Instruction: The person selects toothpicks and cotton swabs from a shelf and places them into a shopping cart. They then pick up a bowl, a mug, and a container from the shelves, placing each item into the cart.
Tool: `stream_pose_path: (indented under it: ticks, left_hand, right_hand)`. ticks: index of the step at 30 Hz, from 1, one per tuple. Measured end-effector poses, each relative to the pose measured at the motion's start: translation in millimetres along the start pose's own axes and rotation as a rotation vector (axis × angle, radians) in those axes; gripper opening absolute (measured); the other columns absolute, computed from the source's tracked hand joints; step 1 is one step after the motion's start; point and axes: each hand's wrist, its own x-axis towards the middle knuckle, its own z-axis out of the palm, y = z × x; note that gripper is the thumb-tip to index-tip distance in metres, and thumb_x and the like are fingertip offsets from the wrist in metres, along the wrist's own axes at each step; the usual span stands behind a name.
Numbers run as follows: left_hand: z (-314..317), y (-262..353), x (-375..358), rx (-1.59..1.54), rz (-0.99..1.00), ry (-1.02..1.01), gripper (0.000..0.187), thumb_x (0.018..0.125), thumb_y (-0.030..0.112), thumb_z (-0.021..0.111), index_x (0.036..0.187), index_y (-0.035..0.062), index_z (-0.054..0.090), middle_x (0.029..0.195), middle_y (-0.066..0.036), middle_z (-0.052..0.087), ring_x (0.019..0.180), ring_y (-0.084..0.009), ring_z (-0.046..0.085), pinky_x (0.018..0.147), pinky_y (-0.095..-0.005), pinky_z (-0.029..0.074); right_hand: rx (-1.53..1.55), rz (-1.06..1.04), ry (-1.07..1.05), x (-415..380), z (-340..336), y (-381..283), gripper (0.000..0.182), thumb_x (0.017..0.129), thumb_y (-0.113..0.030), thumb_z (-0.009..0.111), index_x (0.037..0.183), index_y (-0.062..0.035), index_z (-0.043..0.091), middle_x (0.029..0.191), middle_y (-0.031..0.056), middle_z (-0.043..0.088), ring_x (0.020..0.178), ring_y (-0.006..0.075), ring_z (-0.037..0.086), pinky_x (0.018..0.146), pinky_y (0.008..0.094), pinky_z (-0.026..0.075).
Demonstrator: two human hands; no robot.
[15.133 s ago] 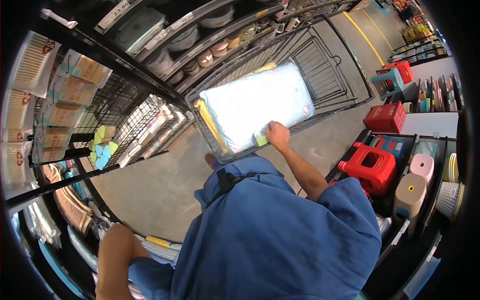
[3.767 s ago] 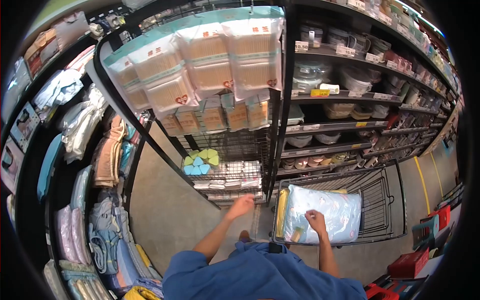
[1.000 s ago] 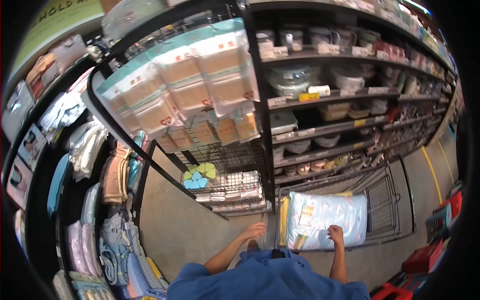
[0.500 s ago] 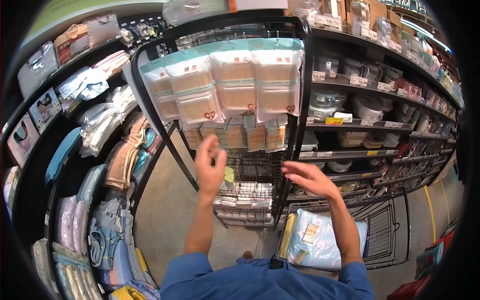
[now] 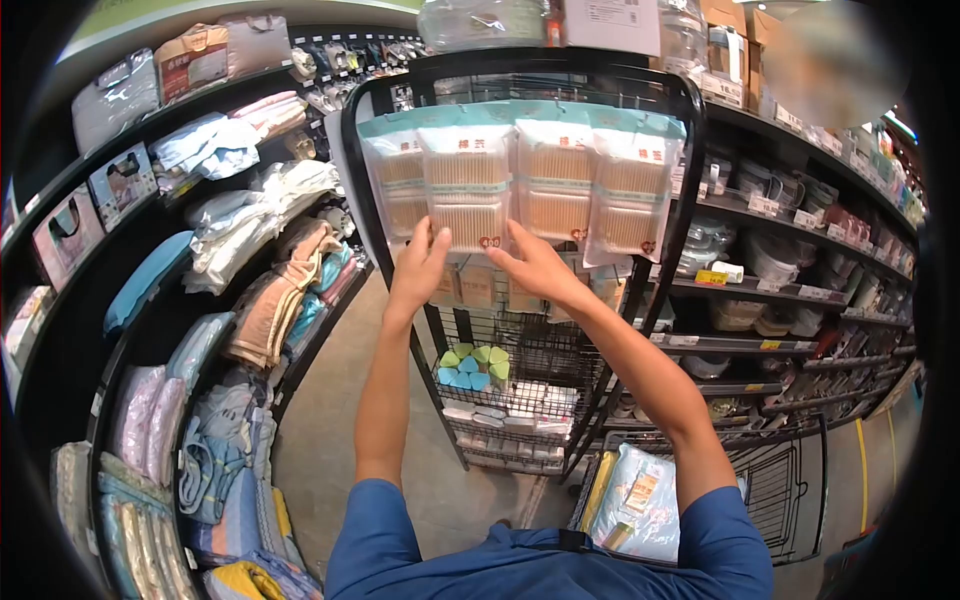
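Framing a hooked swab pack (image 5: 468,165), left hand (image 5: 415,278) and right hand (image 5: 540,268) fingers at lower edges, grip unclear; wrapped bundle (image 5: 610,502) already in cart (image 5: 824,480).

The hanging packs (image 5: 467,185) read 棉签, 400 stands on a red heart (image 5: 489,242), and shelf tags (image 5: 763,205) look blurred

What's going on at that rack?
A person in a blue top has their left hand and right hand at the lower edges of a clear, teal-topped plastic packet of thin sticks. It hangs on a black metal rack; their grip is unclear. Nearby, a dark wire cart holds a pale blue bundle.
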Motion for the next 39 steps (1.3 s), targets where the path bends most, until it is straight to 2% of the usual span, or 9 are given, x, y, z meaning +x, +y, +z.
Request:
stream_pose_path:
  ticks: [4, 7, 13, 19, 23, 25, 28, 33, 39]
  left_hand:
    - [-0.2, 3.1, -0.2, -0.108, 0.074, -0.057, 0.045, 0.094, 0.028, 0.051, 0.125, -0.0047, 0.045, 0.11, -0.021, 0.061, 0.105, -0.0298, 0.059, 0.089, -0.0364, 0.044]
    - [2.3, 12.4, -4.8, -0.086, 0.14, -0.001, 0.05, 0.093, 0.027, 0.052, 0.128, -0.0076, 0.041, 0.116, -0.024, 0.057, 0.108, -0.0318, 0.057, 0.091, -0.0375, 0.043]
    - [9.1, 46.8, -32.2, 0.075, 0.165, 0.171, 0.052, 0.094, 0.02, 0.053, 0.133, -0.0098, 0.035, 0.128, -0.021, 0.048, 0.118, -0.0251, 0.046, 0.102, -0.0344, 0.033]
    - [49.2, 84.9, -110.3, -0.114, 0.286, -0.044, 0.056, 0.093, 0.007, 0.049, 0.14, -0.0071, 0.023, 0.135, -0.019, 0.039, 0.124, -0.0257, 0.04, 0.106, -0.0372, 0.028]
    - [119.3, 91.8, -193.1, -0.149, 0.164, -0.333, 0.065, 0.081, 0.005, 0.06, 0.135, -0.0075, 0.026, 0.129, -0.022, 0.04, 0.122, -0.0307, 0.04, 0.104, -0.0406, 0.029]
    - [164.4, 81.0, -245.5, -0.093, 0.231, -0.398, 0.058, 0.081, 0.01, 0.065, 0.126, -0.0111, 0.034, 0.111, -0.025, 0.048, 0.102, -0.0373, 0.05, 0.09, -0.0432, 0.04]
    - [228.1, 72.2, -320.3, -0.236, 0.089, -0.656, 0.069, 0.08, 0.011, 0.063, 0.133, -0.0119, 0.026, 0.121, -0.032, 0.044, 0.109, -0.0444, 0.046, 0.095, -0.046, 0.037]
    - [302.8, 41.2, -422.8, -0.302, -0.22, -1.001, 0.065, 0.077, 0.009, 0.065, 0.131, -0.0072, 0.032, 0.119, -0.027, 0.05, 0.114, -0.0399, 0.049, 0.097, -0.0433, 0.039]
    - [355.3, -18.1, -471.3, -0.409, -0.155, -1.187, 0.056, 0.075, 0.012, 0.066, 0.123, -0.0054, 0.043, 0.115, -0.025, 0.055, 0.109, -0.0398, 0.054, 0.092, -0.042, 0.043]
  right_hand:
    - [0.068, -0.054, 0.114, -0.5, 14.6, -15.9, 0.046, 0.086, -0.021, 0.059, 0.121, 0.0061, 0.045, 0.112, 0.0276, 0.057, 0.107, 0.0393, 0.056, 0.093, 0.041, 0.042]
    - [0.075, -0.066, 0.092, -7.5, 8.5, -33.5, 0.062, 0.088, -0.024, 0.059, 0.136, 0.0045, 0.034, 0.126, 0.025, 0.052, 0.119, 0.033, 0.051, 0.099, 0.0383, 0.039]
    - [0.062, -0.238, 0.273, -33.9, 2.9, -47.5, 0.062, 0.081, -0.016, 0.062, 0.129, 0.0124, 0.036, 0.123, 0.0299, 0.05, 0.113, 0.0389, 0.052, 0.097, 0.0405, 0.04]
    - [-0.118, -0.259, 0.405, -139.1, -21.7, -37.3, 0.072, 0.08, -0.013, 0.067, 0.136, 0.0103, 0.029, 0.13, 0.0265, 0.045, 0.106, 0.0343, 0.056, 0.088, 0.0373, 0.047]
    - [-0.075, 0.03, 0.428, -255.4, -46.3, -7.9, 0.067, 0.079, -0.008, 0.068, 0.136, 0.0077, 0.035, 0.132, 0.026, 0.045, 0.114, 0.0327, 0.054, 0.092, 0.0369, 0.048]
    - [-0.029, 0.325, 0.471, -317.4, -41.7, 12.8, 0.064, 0.078, -0.005, 0.067, 0.134, 0.0061, 0.04, 0.132, 0.0245, 0.047, 0.114, 0.0282, 0.055, 0.091, 0.0363, 0.049]
    - [0.07, 0.618, 0.649, -413.9, -16.9, 61.3, 0.062, 0.078, -0.002, 0.065, 0.135, 0.0044, 0.041, 0.129, 0.0198, 0.052, 0.111, 0.0233, 0.057, 0.089, 0.0343, 0.05]
    - [0.091, 1.021, 0.585, -540.9, 13.0, 116.4, 0.054, 0.077, -0.005, 0.065, 0.129, 0.0017, 0.048, 0.111, 0.0129, 0.062, 0.096, 0.0194, 0.061, 0.083, 0.0328, 0.052]
    - [0.267, 1.41, 0.459, -596.0, 36.3, 181.2, 0.041, 0.075, -0.015, 0.069, 0.112, 0.0012, 0.06, 0.093, 0.0087, 0.065, 0.083, 0.0172, 0.062, 0.071, 0.0309, 0.052]
